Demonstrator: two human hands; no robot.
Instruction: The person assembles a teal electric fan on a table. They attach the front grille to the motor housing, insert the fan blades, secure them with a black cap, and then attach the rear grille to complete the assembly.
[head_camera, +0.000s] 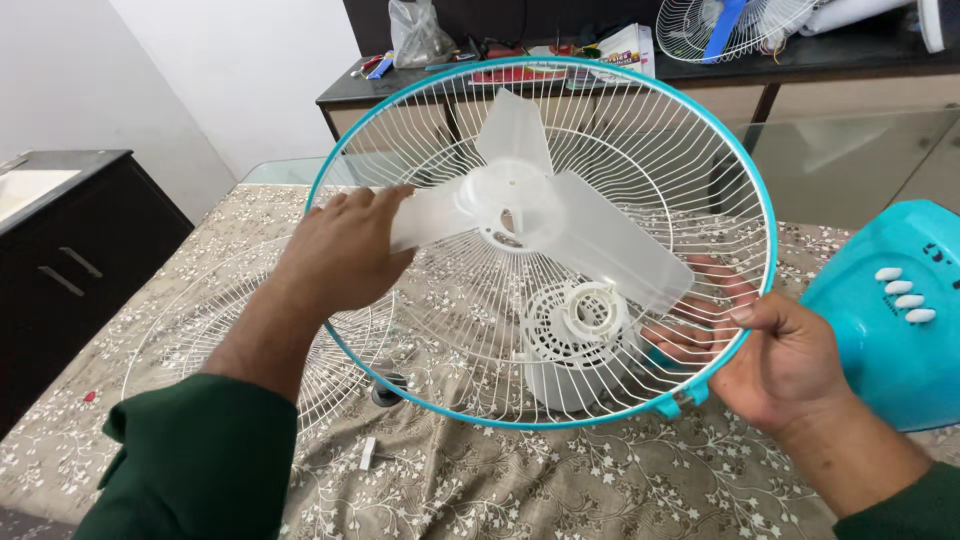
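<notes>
I hold a round white wire fan guard (640, 150) with a turquoise rim tilted up over the table. My right hand (775, 355) grips its lower right rim by the turquoise clips. Inside it lies a translucent three-blade fan propeller (540, 210). My left hand (340, 250) rests on the left blade at the guard's left rim. A white round hub piece (580, 320) shows through the wires below the propeller.
A second white wire guard (200, 330) lies flat on the floral tablecloth (500, 480). A turquoise fan base with white buttons (890, 320) sits at right. A small white part (367, 452) lies near the front. Dark counter behind holds another fan guard (720, 25) and clutter.
</notes>
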